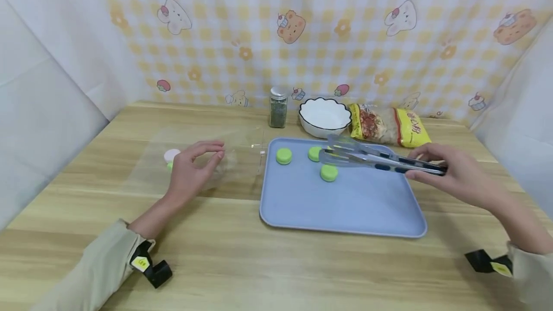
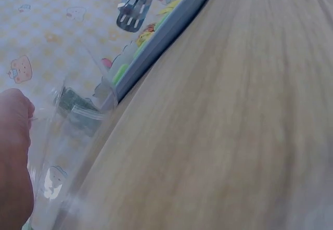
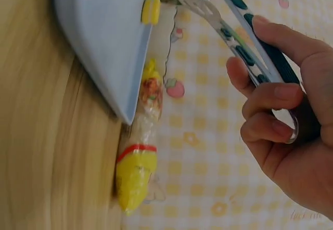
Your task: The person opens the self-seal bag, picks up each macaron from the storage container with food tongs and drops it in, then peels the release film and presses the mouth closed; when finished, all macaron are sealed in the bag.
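My left hand (image 1: 192,167) pinches the upper edge of a clear plastic bag (image 1: 149,169) between thumb and fingertips. Inside or behind the film, a pale pink macaron (image 1: 172,155) and part of a green one show, partly hidden by the hand. In the left wrist view the film (image 2: 78,115) stands up beside the fingers. My right hand (image 1: 458,172) grips metal tongs (image 1: 384,160) with dark grip spots, their slotted ends over the blue tray (image 1: 341,210). Several green macarons (image 1: 329,173) lie on it, some partly behind the tongs; one looks yellow in the right wrist view.
Behind the tray stand a glass spice jar (image 1: 278,108) and a white scalloped bowl (image 1: 325,116). A yellow food packet (image 1: 389,125) lies at the back right. A checked cloth (image 1: 259,37) hangs behind the wooden table (image 1: 216,263).
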Motion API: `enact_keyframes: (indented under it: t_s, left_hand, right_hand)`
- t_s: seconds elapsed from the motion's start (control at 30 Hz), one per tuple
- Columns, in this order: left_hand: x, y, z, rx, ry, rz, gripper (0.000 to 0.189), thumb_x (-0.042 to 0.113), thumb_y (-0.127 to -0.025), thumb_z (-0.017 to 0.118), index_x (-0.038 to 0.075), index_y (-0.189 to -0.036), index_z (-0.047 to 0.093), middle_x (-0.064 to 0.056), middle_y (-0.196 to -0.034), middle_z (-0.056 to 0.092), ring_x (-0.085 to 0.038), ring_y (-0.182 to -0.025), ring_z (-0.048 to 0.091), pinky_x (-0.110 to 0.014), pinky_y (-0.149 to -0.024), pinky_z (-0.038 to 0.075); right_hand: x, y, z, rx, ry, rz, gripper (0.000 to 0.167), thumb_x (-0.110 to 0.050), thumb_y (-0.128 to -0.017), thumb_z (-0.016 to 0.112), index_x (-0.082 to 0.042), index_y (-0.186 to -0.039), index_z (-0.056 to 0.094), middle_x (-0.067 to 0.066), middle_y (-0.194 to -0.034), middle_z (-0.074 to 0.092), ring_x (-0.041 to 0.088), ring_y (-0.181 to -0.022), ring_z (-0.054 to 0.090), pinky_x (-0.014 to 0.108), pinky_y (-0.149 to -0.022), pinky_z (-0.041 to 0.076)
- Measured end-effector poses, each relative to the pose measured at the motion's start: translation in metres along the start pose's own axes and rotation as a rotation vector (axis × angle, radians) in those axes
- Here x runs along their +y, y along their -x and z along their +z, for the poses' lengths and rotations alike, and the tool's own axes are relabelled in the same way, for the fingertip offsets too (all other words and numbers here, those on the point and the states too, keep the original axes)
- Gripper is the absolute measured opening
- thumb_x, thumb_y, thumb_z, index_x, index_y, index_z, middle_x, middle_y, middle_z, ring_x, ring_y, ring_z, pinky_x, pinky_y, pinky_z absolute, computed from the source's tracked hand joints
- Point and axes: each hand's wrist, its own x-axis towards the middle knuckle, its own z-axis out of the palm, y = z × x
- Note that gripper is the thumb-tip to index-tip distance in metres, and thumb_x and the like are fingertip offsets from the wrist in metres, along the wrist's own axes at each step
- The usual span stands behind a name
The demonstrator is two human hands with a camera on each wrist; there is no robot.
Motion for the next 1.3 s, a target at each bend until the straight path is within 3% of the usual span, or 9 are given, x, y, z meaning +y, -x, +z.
enact_keyframes:
  t_s: [0.2,0.3,0.43,0.57,0.63,0.83,0.93,1.17,1.3]
  left_hand:
    - [-0.002,0.003,-0.003,0.016,-0.011,0.031,0.013,-0.001,-0.079,0.071,0.001,-0.092,0.072,-0.009,-0.102,0.068,-0.025,-0.098,0.062,-0.021,-0.093,0.038]
    - [-0.003,0.001,-0.003,0.016,-0.019,0.036,0.013,0.000,-0.080,0.071,0.001,-0.092,0.072,-0.008,-0.101,0.069,-0.023,-0.098,0.061,-0.021,-0.093,0.039]
    - [-0.002,-0.003,-0.002,0.015,-0.020,0.030,0.012,0.003,-0.081,0.071,0.001,-0.093,0.072,-0.006,-0.099,0.069,-0.020,-0.098,0.061,-0.024,-0.092,0.040]
    - [-0.001,-0.007,0.002,-0.001,0.000,0.010,0.013,0.008,-0.083,0.070,0.001,-0.094,0.072,-0.005,-0.099,0.069,-0.018,-0.099,0.060,-0.028,-0.092,0.040]
    - [0.000,-0.009,0.003,-0.006,0.003,-0.005,0.013,0.010,-0.084,0.069,0.002,-0.094,0.072,-0.004,-0.099,0.069,-0.018,-0.099,0.061,-0.028,-0.092,0.040]
    - [0.004,-0.008,0.001,0.008,-0.002,-0.010,0.011,0.007,-0.084,0.069,0.002,-0.093,0.071,-0.004,-0.099,0.069,-0.016,-0.097,0.062,-0.028,-0.093,0.041]
    - [0.006,-0.008,-0.001,0.019,-0.007,-0.011,0.011,0.007,-0.084,0.069,0.002,-0.093,0.071,-0.004,-0.098,0.069,-0.016,-0.097,0.062,-0.026,-0.092,0.041]
    - [0.006,-0.003,-0.003,0.014,0.013,-0.026,0.010,0.007,-0.085,0.068,0.003,-0.093,0.072,-0.007,-0.098,0.069,-0.021,-0.097,0.062,-0.033,-0.093,0.041]
    - [0.004,-0.003,-0.003,0.021,-0.008,-0.023,0.012,0.009,-0.086,0.066,0.001,-0.094,0.071,-0.007,-0.097,0.069,-0.021,-0.097,0.062,-0.034,-0.092,0.042]
  right_hand:
    - [0.008,0.013,0.000,-0.044,-0.065,-0.035,0.032,-0.010,-0.074,0.079,-0.016,-0.102,0.067,-0.002,-0.088,0.069,0.004,-0.060,0.051,0.018,-0.049,0.038]
    - [0.009,0.014,0.003,-0.066,-0.069,-0.027,0.033,-0.012,-0.075,0.078,-0.014,-0.107,0.069,-0.010,-0.070,0.061,0.000,-0.049,0.040,0.018,-0.043,0.033]
    - [0.012,0.014,0.006,-0.042,-0.107,-0.034,0.033,-0.007,-0.074,0.077,-0.010,-0.107,0.071,-0.016,-0.055,0.047,-0.005,-0.043,0.024,0.018,-0.036,0.028]
    - [0.016,0.017,0.004,-0.012,-0.121,-0.032,0.032,-0.003,-0.073,0.077,-0.007,-0.104,0.072,-0.012,-0.053,0.052,-0.007,-0.043,0.020,0.017,-0.035,0.025]
    - [0.017,0.019,0.002,-0.002,-0.131,-0.009,0.031,-0.003,-0.073,0.078,-0.007,-0.103,0.072,-0.010,-0.053,0.054,-0.006,-0.043,0.020,0.018,-0.035,0.024]
    - [0.005,0.015,-0.002,-0.003,-0.163,0.115,0.028,-0.009,-0.075,0.077,-0.007,-0.102,0.072,-0.010,-0.045,0.027,-0.002,-0.042,0.020,0.024,-0.033,0.022]
    - [-0.005,0.007,0.001,-0.023,-0.177,0.127,0.028,-0.011,-0.076,0.077,-0.008,-0.104,0.072,-0.007,-0.047,0.021,0.000,-0.042,0.018,0.025,-0.033,0.021]
    - [-0.029,-0.013,0.016,-0.042,-0.170,-0.051,0.029,-0.011,-0.076,0.077,-0.014,-0.105,0.073,-0.016,-0.047,0.031,-0.005,-0.039,0.017,0.019,-0.032,0.023]
    - [-0.044,-0.039,0.025,-0.018,-0.150,-0.154,0.029,-0.014,-0.076,0.078,-0.012,-0.104,0.073,-0.016,-0.046,0.039,-0.004,-0.039,0.018,0.019,-0.034,0.024]
